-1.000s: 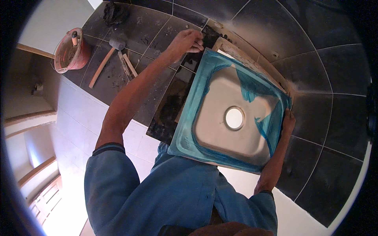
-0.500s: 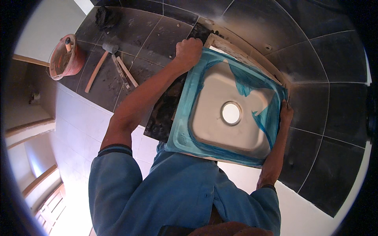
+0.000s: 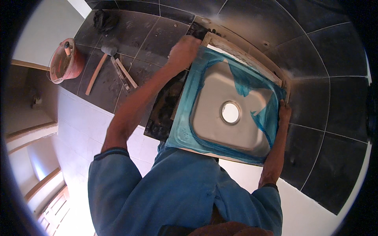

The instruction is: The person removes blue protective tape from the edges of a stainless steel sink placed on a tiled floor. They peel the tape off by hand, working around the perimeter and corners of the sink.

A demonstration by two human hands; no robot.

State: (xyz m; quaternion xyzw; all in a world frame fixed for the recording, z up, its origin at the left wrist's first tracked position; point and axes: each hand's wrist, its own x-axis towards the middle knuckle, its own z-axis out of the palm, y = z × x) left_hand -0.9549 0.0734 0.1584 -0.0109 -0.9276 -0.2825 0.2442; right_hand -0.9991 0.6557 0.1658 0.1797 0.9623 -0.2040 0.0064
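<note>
A square steel sink (image 3: pixel 214 128) with a round drain hole lies in front of me. Torn blue protective film (image 3: pixel 183 118) clings to its rim and hangs in loose flaps over the bowl. At the far left corner, my left hand (image 3: pixel 185 51) is curled closed against the rim; motion blurs it and its fingertips are hidden. My right hand (image 3: pixel 285 111) grips the right edge near the far right corner, its fingers partly out of sight. A pale strip of the opening shows between the sink's far side and the counter edge.
On the dark tiled counter (image 3: pixel 145 33) to the left lie a mallet (image 3: pixel 98 70), two narrow strips (image 3: pixel 126 72) and a crumpled black bag (image 3: pixel 103 20). A reddish bucket (image 3: pixel 73 63) with a handled tool stands farther left. Dark wall tiles (image 3: pixel 307 110) close in on the right.
My left hand has shifted slightly left and nearer at the sink's far left corner. The right hand keeps its hold, and the sink has barely moved.
</note>
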